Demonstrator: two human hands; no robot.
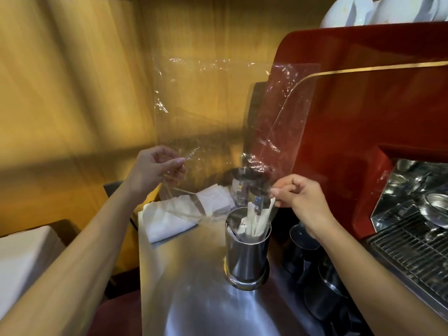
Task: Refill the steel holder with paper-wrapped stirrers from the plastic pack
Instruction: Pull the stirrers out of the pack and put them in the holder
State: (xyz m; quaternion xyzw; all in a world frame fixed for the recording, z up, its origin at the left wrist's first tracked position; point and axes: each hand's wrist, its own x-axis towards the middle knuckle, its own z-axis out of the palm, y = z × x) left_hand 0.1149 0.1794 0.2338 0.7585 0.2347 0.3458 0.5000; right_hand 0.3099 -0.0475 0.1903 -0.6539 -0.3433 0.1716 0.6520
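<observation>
1. The clear, crinkled plastic pack (218, 112) hangs upended in the air above the counter, stretched between both hands – its mouth points down over the round polished steel holder (247, 253).
2. The steel holder stands upright on the brushed steel counter (194, 287), below and between the hands, nearer the right one.
3. Several paper-wrapped stirrers (254, 224) (pale, flat and thin) stand leaning inside the holder, their tops poking above its rim.
4. The left hand (155, 168) is up and to the left of the holder, well apart from it; thumb and fingers are pinched narrowly on the pack's left edge.
5. The right hand (300, 195) sits just above the holder's right rim, fingers curled in, thumb and forefinger closed on the pack's lower right edge. The tip of one stirrer reaches up to these fingertips – whether it is also pinched I cannot tell.
6. A pile of white paper napkins (169, 214) lies on the counter behind the holder, to the left.
7. A second steel cup (244, 185) stands farther back, seen through the plastic.
8. A glossy red espresso machine (363, 105) fills the right side, with its chrome drip grate (412, 251) below.
</observation>
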